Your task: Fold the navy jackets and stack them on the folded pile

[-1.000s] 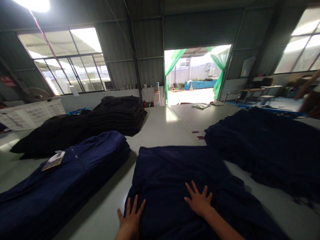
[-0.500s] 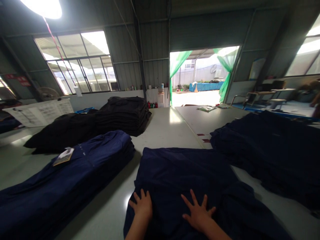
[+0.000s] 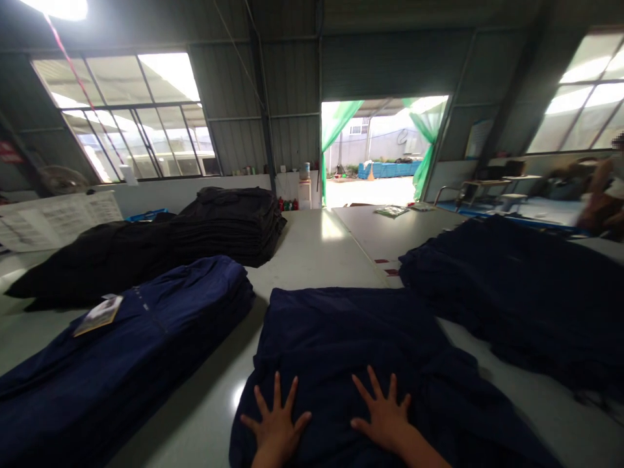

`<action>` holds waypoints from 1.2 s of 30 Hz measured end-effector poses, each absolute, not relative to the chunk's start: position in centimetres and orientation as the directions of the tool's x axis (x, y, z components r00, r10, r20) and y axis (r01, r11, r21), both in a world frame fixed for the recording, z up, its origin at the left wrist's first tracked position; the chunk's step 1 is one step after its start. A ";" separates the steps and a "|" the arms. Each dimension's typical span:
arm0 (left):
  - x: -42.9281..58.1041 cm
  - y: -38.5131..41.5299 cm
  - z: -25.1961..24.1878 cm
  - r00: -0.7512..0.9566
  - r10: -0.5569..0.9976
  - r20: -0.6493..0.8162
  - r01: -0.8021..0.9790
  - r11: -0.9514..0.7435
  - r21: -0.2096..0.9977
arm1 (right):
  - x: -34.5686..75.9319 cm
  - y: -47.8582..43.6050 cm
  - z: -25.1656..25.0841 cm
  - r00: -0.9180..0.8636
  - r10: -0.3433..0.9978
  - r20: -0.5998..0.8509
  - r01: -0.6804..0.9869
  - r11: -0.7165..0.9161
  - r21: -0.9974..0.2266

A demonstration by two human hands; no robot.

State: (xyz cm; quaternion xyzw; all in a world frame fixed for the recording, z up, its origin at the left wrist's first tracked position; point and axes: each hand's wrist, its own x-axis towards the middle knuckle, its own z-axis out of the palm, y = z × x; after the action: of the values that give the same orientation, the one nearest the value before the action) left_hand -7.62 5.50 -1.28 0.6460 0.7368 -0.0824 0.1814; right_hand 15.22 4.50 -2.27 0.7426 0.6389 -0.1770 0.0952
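Observation:
A dark navy garment (image 3: 351,338) lies spread on the pale table (image 3: 312,250) right in front of me. My left hand (image 3: 276,421) rests flat on its near left part, fingers spread wide. My right hand (image 3: 383,414) lies flat on the cloth a little to the right, fingers also spread. Neither hand holds anything.
A folded stack of blue garments (image 3: 121,351) with a paper tag (image 3: 97,314) lies at the left, a black stack (image 3: 195,231) behind it. A heap of navy cloth (image 3: 521,292) is at the right. Another person (image 3: 602,198) stands at the far right.
My left hand has moved from the garment's left edge onto the cloth and spread its fingers. My right hand has shifted slightly toward me, still flat.

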 end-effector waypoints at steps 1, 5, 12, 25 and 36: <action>-8.4 5.7 -1.6 -0.095 0.931 -0.352 0.986 0.137 0.095 | 14.4 4.6 -2.1 0.119 0.917 -0.382 0.981 -0.167 -0.097; -12.4 7.8 -1.4 -0.092 0.933 -0.349 0.992 0.117 0.051 | 11.6 5.2 -0.8 0.059 0.909 -0.413 0.979 -0.134 -0.154; -7.6 9.4 2.8 -0.119 0.842 -0.527 0.992 0.121 -0.031 | 14.7 5.2 1.5 -0.079 0.924 -0.375 0.989 0.026 -0.143; 2.3 5.5 -0.9 0.335 0.742 -0.581 0.942 -0.280 0.186 | 24.2 2.3 1.6 0.094 0.912 -0.399 0.969 -0.176 -0.174; 10.4 0.6 1.5 0.690 0.608 -0.393 0.694 -0.401 0.598 | 29.7 1.6 2.6 0.105 0.970 -0.220 0.940 -0.169 -0.296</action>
State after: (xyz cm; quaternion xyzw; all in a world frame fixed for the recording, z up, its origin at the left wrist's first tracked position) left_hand 10.42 0.57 1.52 0.8350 0.3898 -0.0560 0.3842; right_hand 29.72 1.59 2.61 0.7423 0.6433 -0.1831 -0.0405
